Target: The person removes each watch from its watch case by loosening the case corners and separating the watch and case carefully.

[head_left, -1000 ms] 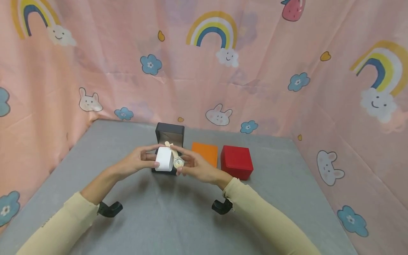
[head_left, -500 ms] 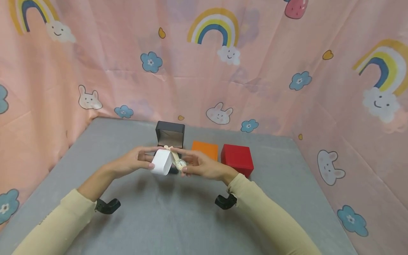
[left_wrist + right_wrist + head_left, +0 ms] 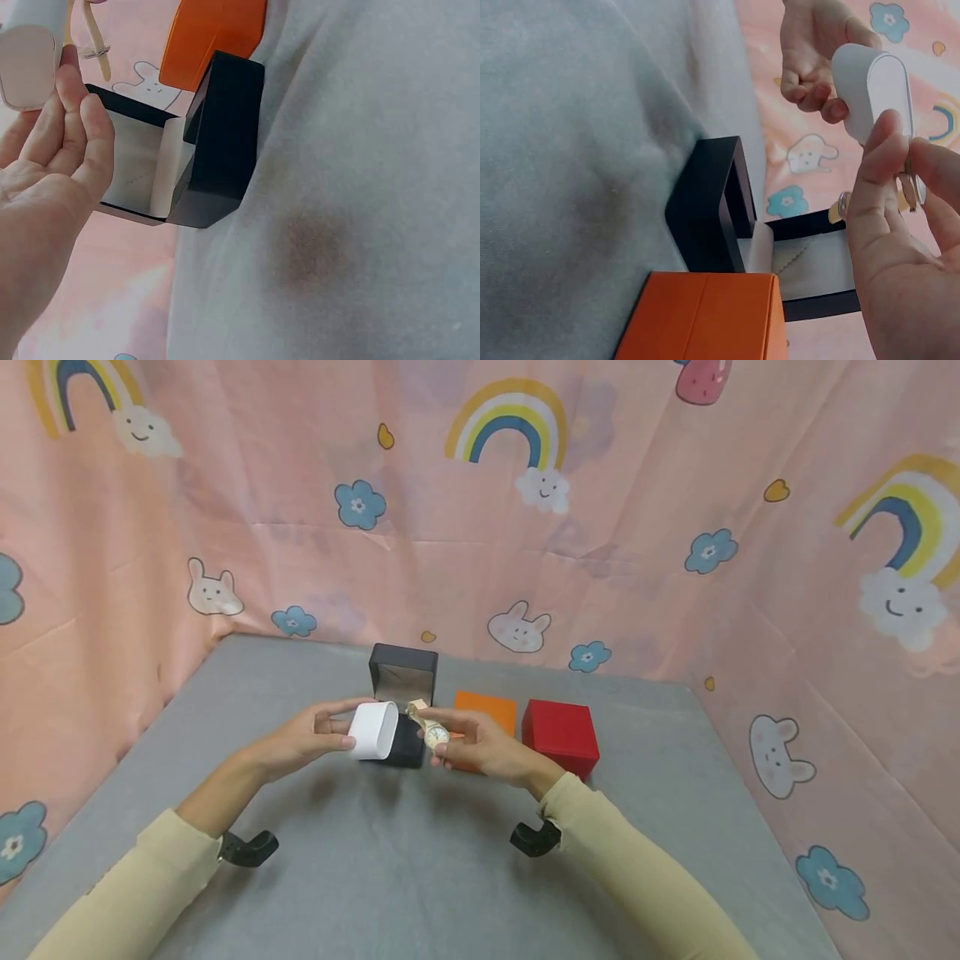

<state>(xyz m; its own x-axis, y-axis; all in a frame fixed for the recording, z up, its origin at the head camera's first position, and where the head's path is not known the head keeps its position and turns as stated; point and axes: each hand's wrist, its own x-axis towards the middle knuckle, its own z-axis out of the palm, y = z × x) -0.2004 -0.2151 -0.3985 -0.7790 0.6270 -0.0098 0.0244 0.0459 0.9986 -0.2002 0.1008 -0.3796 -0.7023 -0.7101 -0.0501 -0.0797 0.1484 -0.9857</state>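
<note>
My left hand (image 3: 298, 745) holds a white, rounded watch cushion (image 3: 371, 732) between thumb and fingers, above the table. To its right, my right hand (image 3: 487, 750) pinches a wristwatch (image 3: 437, 737) with a cream strap and a pale round dial. The watch is apart from the cushion in the head view. Behind and below both hands stands a black watch box (image 3: 403, 657) with its lid raised. The left wrist view shows the pale lining inside the box (image 3: 229, 142). In the right wrist view, fingers cover much of the watch.
An orange box (image 3: 487, 710) stands right of the black one, partly hidden by my right hand. Beside it is a closed red box (image 3: 558, 735). Grey cloth (image 3: 390, 877) covers the table, and a pink printed curtain (image 3: 300, 560) hangs behind and at both sides.
The watch has come away from the cushion and moved right with my right hand. The cushion has shifted left and turned in my left hand, uncovering more of the black box.
</note>
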